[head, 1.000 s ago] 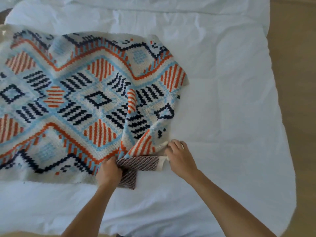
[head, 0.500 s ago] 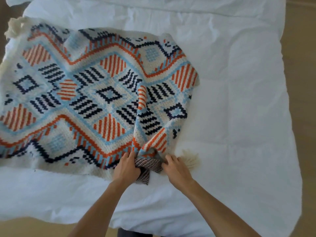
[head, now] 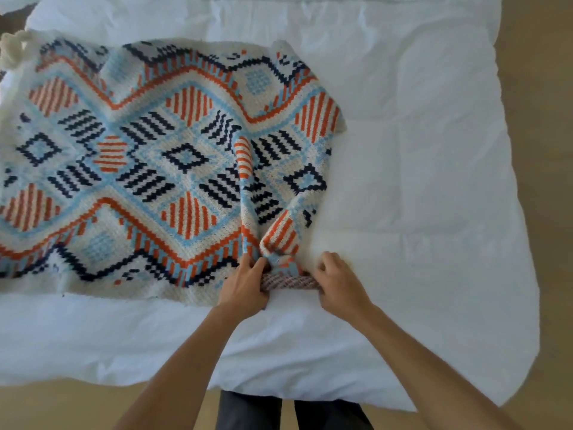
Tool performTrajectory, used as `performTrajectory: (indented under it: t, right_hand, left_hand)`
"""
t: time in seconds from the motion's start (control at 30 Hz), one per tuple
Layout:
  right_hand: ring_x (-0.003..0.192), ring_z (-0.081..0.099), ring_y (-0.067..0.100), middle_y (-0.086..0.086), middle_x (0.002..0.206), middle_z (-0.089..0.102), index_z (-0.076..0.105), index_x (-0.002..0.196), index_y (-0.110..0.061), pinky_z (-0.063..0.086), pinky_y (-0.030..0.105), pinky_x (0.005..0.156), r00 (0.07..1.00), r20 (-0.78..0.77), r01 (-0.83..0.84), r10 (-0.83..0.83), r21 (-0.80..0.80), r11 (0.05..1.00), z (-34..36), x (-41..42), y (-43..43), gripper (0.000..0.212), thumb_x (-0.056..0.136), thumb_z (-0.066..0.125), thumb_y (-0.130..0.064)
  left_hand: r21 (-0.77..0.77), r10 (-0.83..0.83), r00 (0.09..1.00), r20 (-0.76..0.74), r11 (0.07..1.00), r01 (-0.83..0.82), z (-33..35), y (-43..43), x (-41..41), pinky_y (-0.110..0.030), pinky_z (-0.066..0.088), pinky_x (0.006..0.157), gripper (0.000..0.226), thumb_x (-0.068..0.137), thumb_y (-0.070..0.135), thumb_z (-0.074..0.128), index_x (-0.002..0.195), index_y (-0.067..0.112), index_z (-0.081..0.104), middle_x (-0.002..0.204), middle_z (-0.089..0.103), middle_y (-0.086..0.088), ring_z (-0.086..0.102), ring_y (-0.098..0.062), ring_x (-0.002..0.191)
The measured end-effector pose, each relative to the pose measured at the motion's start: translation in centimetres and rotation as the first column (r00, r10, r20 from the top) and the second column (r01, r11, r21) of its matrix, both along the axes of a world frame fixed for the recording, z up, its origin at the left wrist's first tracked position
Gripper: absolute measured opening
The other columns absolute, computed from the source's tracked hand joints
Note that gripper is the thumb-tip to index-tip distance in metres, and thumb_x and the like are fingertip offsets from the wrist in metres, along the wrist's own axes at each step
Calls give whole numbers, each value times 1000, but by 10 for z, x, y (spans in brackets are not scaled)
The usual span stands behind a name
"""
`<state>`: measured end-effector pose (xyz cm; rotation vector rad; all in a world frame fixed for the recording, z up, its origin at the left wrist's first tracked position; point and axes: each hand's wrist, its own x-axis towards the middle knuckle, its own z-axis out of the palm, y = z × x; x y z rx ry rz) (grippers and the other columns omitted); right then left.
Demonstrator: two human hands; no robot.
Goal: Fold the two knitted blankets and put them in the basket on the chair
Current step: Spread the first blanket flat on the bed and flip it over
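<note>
A knitted blanket [head: 148, 169] carries a geometric pattern on a cream ground: orange-and-cream striped diamonds, navy striped diamonds, navy outlined squares, light blue bands, and orange and navy zigzag borders along its near and far edges. Its turned-up underside [head: 288, 280] at the near right corner shows fine reddish-brown and cream stripes. The duvet [head: 418, 181] beneath is plain white. The floor [head: 552, 150] is tan.

bright, soft daylight; slightly blurry

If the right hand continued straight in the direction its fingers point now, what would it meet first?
The right hand points up and left, at the bunched corner of the knitted blanket that it already grips. Beyond this lies more blanket, spread on the white duvet.
</note>
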<state>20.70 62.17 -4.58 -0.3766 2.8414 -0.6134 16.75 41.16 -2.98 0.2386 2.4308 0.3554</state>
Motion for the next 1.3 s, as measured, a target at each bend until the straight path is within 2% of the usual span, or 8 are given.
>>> performTrajectory:
  t: [0.2,0.37,0.47,0.53,0.63,0.9,1.1,1.3]
  right_hand:
    - [56,51,32,15,71,52,61,75,-3,44,35,48,967,-252,47,36,315,948,29,9,107,30,61,35,-1]
    - [69,40,31,16,73,46,53,78,-3,33,40,58,930,-365,189,26,539,821,42,38,162,25,71,31,7]
    - [68,47,32,14,71,50,58,76,-6,37,41,58,961,-272,122,50,580,805,22,70,145,13,66,53,-1]
    - [66,51,32,13,70,53,62,77,-7,38,39,58,986,-166,96,0,572,814,9,83,126,29,51,71,3]
    - [70,56,33,14,78,57,64,87,-6,44,40,58,995,-36,100,-96,544,833,0,86,98,46,44,76,6]
    - [66,61,31,15,77,60,65,85,-5,54,38,56,979,129,74,-155,484,872,-8,80,90,48,41,85,2]
    - [61,56,33,18,78,55,63,79,-3,52,38,50,980,68,127,-185,500,857,-4,97,121,25,58,74,6]
    - [62,62,29,11,71,62,68,66,-9,51,36,48,933,277,47,-228,537,843,-16,119,107,34,37,85,-13]
  left_hand:
    - [50,-39,995,-88,998,44,8,57,19,-37,36,102,38,91,11,49,127,18,43,128,42,-6,42,-22,117]
    - [147,-167,970,-175,970,194,15,122,38,-37,36,97,31,96,17,42,127,12,40,124,42,-9,41,-28,113]
    - [0,-286,957,-53,958,286,2,112,48,-39,36,99,36,96,18,42,130,14,36,130,39,-11,39,-29,117]
    - [-84,-327,945,11,941,327,-6,95,51,-40,35,102,41,93,15,45,133,14,34,133,37,-11,37,-28,121]
    - [-157,-344,938,29,926,344,-13,68,52,-39,35,104,46,91,13,47,135,15,32,135,36,-11,36,-27,124]
    - [-302,-458,889,-12,849,434,-25,43,54,-35,41,93,68,82,3,60,139,16,25,135,32,-13,38,-29,119]
    - [-119,-391,919,-56,916,383,-18,59,43,-31,41,80,31,95,8,37,125,15,40,124,43,-8,48,-25,109]
    - [-55,-454,861,229,877,477,-22,56,52,-40,44,93,35,97,22,32,128,12,44,131,42,-13,43,-30,120]
